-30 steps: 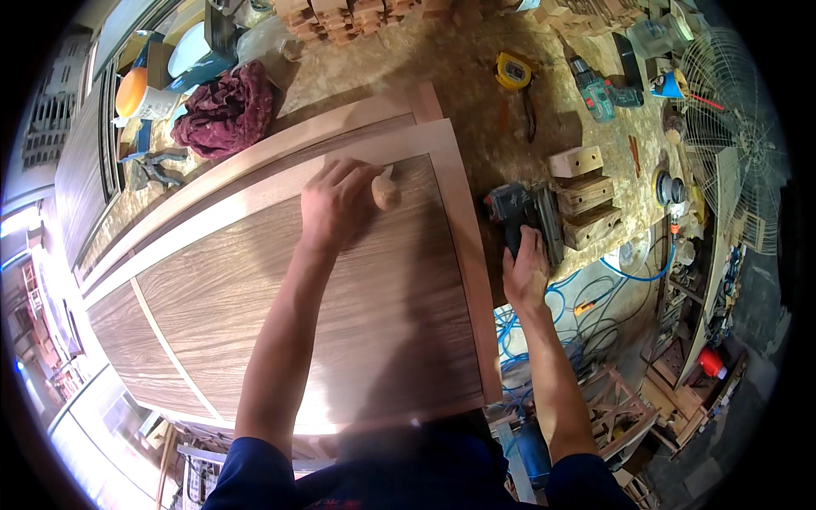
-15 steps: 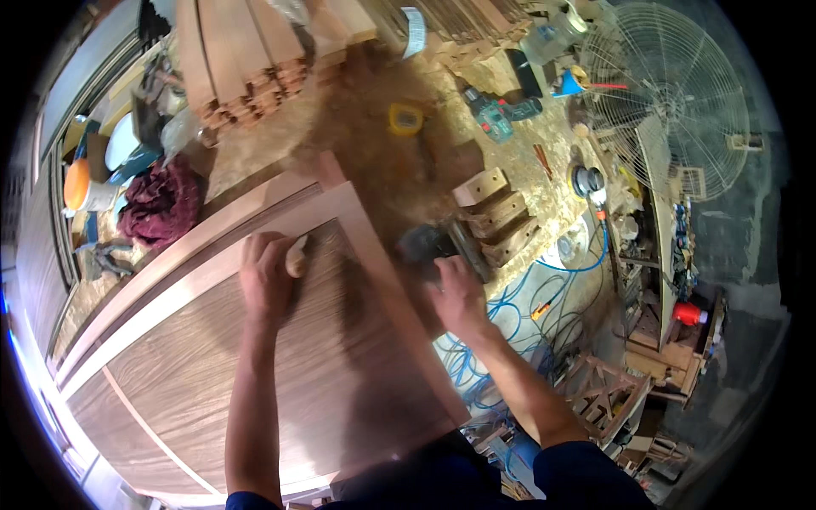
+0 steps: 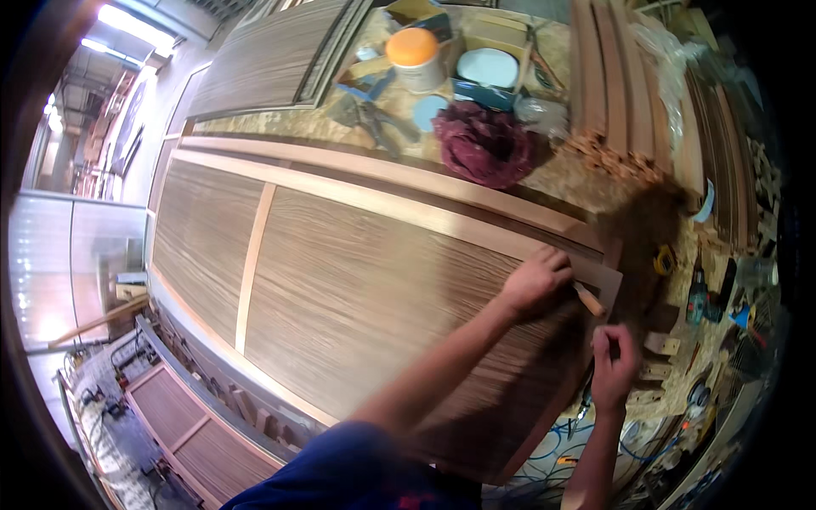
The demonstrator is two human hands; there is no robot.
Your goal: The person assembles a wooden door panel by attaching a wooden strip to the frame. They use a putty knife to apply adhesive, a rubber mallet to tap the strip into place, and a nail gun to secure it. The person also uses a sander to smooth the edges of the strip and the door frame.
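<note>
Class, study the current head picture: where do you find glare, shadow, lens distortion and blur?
Head view: glare whitens the pale translucent upright panels at far left; head view: shadow darkens the lower right of the brown wood-grain panel; head view: fisheye distortion bows the pale wooden frame rail; head view: the left navy-blue fabric sleeve looks soft.

Bench [image 3: 554,34]: white tub with orange lid [image 3: 416,64] stands near far edge. Right of it, open box [image 3: 483,96] with pale disc [image 3: 488,67] at its mouth. Crumpled maroon cloth [image 3: 486,144] in front of box; clear plastic bag [image 3: 542,117] just beside cloth. Reddish wood strips [image 3: 614,76] stacked toward far right corner. Yellow tape measure [image 3: 665,260] and teal drill [image 3: 697,296] nearer right edge. Blue hoses [image 3: 551,444] lie below near edge.
</note>
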